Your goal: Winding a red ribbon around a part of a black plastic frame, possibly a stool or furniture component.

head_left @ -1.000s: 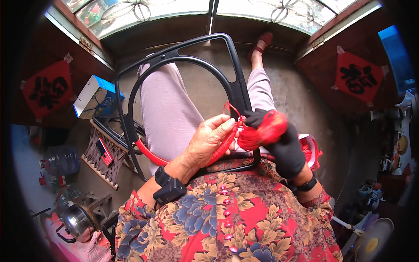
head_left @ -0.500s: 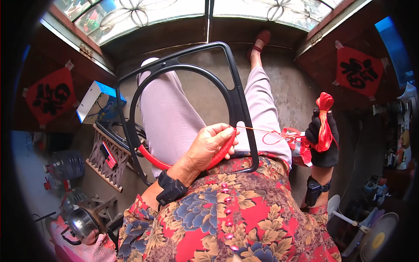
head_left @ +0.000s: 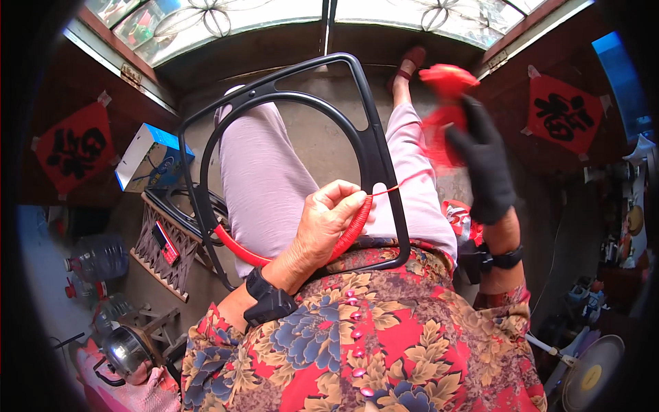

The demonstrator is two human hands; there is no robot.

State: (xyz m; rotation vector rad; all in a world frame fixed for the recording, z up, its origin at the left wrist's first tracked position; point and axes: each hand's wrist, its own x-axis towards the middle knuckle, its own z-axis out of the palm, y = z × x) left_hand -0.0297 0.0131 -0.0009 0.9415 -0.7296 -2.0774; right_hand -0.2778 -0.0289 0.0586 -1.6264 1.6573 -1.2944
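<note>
A black frame (head_left: pixel 377 134) with a round ring inside it rests across my lap. The near part of its ring is wound with red cord (head_left: pixel 241 253) in tight turns. My left hand (head_left: pixel 326 218) is closed on the wound ring, thumb and fingers pinching at the end of the winding. From there a thin strand (head_left: pixel 410 182) runs over the frame's right side toward my right hand (head_left: pixel 486 168). That hand wears a black glove and holds a bundle of red cord (head_left: pixel 447 120) above my right thigh, blurred by motion.
Beside my right leg lies a red and white plastic bag (head_left: pixel 461 218). To the left are a blue and white box (head_left: pixel 152 159), a folding stool (head_left: pixel 161 250) with a red phone-like device (head_left: pixel 166 248), and a metal pot (head_left: pixel 129 353). A fan (head_left: pixel 594 374) stands at the lower right.
My right hand has swung up and inward with the cord bundle, from the right side to above my right thigh. The left hand keeps its pinch; the frame has shifted slightly.
</note>
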